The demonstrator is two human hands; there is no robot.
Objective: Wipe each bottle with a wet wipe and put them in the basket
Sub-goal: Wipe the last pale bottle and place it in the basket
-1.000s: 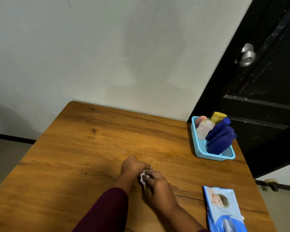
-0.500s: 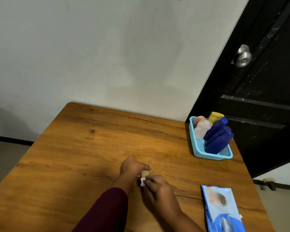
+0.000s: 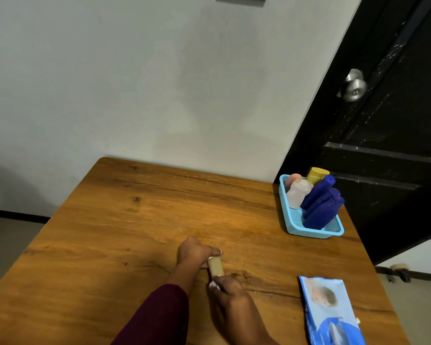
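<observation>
Left hand (image 3: pixel 197 252) grips far end of tan bottle (image 3: pixel 215 267); right hand (image 3: pixel 232 295) pinches wet wipe (image 3: pixel 213 285) at near end. Axis far-to-near. Basket (image 3: pixel 309 231): table (image 3: pixel 135 232) far-right corner, nearer right hand.

The wooden bench (image 3: pixel 125 227) stands against a pale wall. At its far right corner sits a light blue basket (image 3: pixel 310 232) holding bottles (image 3: pixel 321 207). A blue wipes pack (image 3: pixel 330 310) lies flat near the right front edge. Toward the middle front a small tan bottle (image 3: pixel 215 267) lies on the wood. The left hand (image 3: pixel 195 252) grips its far end, and the right hand (image 3: pixel 234 298) holds a white wipe (image 3: pixel 212 285) at its near end.
</observation>
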